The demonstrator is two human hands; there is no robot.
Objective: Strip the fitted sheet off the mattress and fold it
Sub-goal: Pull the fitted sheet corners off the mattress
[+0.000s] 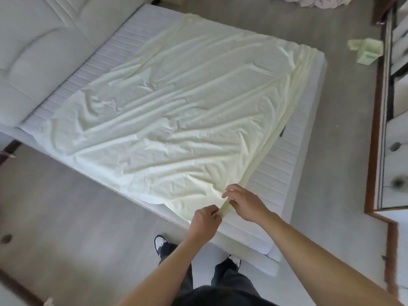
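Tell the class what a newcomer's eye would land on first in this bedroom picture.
The wrinkled pale yellow fitted sheet spread loose over the white quilted mattress fills the middle. At its near corner the left hand and right hand pinch the sheet's edge. A pale green box lies on the grey floor, upper right.

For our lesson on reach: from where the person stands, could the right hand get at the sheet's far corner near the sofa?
Probably not. The right hand pinches the fitted sheet at the near corner; nearly the whole mattress lies between it and that far corner.
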